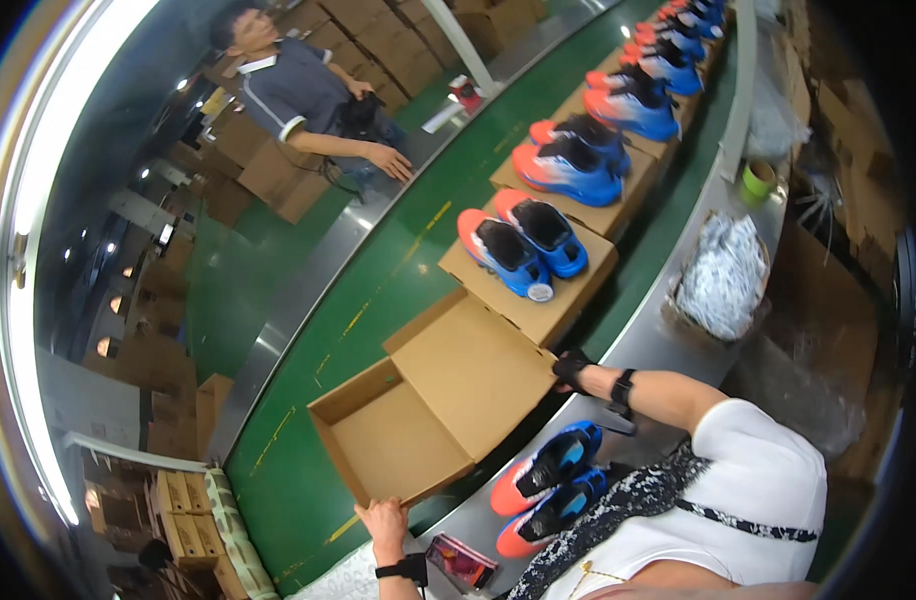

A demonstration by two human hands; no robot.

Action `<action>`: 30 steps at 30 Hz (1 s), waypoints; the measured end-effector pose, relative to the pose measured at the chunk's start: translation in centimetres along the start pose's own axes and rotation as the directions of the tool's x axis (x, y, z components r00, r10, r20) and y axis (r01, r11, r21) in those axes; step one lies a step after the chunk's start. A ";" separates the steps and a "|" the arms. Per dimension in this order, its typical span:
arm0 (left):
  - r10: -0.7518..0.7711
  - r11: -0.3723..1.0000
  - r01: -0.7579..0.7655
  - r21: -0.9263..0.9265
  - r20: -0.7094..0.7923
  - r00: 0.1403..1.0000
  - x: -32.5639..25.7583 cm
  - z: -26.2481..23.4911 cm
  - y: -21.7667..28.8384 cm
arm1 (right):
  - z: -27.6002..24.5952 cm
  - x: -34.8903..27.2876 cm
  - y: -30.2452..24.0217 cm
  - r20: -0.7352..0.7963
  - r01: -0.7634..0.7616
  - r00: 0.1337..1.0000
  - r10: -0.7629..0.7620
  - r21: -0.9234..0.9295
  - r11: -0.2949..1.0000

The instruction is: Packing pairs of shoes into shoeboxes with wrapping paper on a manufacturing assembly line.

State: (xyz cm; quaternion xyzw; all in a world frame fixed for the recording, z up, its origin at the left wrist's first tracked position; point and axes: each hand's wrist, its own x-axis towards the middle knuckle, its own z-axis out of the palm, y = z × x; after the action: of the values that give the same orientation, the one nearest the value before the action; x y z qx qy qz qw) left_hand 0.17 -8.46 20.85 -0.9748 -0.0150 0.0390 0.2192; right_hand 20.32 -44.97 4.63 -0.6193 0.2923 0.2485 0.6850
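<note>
An open brown cardboard shoebox (473, 365) lies on the green conveyor belt, its lid folded back flat beside the tray-shaped base. No shoes show inside it. At the base's near edge my left hand (383, 522) is closed with its fingers over the rim. My right hand (572, 370), in a black glove, is closed at the lid's near right corner. Between my arms, on the metal ledge close to my body, rests a pair of orange and blue sneakers (548, 485). A small dark pink packet (462, 560) lies beside them, near my left wrist.
Several shoeboxes (578, 275) with sneakers (523, 240) on top line the green belt (368, 310) to the upper right. Crumpled white paper fills an open container (718, 280) on the ledge, near a green tape roll (757, 182). Across the belt stands a person (313, 100).
</note>
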 end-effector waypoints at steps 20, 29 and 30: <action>0.048 0.829 -0.028 -0.558 0.021 0.999 6.6 -2.4 16.2 | -16.7 2.9 -8.2 -0.308 0.321 0.890 -0.338 -0.105 0.941; 0.058 0.823 0.061 -0.565 0.190 0.980 2.9 -1.5 15.3 | -25.0 -8.4 -9.7 0.072 0.214 0.162 -0.984 -0.976 -0.037; 0.054 0.822 0.051 -0.568 0.168 0.984 2.8 -1.7 15.2 | -25.2 -9.1 -8.8 -0.035 0.181 0.402 -0.915 -0.977 0.117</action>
State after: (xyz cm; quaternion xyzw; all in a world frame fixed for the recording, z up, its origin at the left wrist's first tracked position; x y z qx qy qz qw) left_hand 3.29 -22.83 15.68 -0.9883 -0.0446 0.1189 -0.0843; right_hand 17.78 -70.75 15.68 -0.9720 0.0484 -0.1897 0.1299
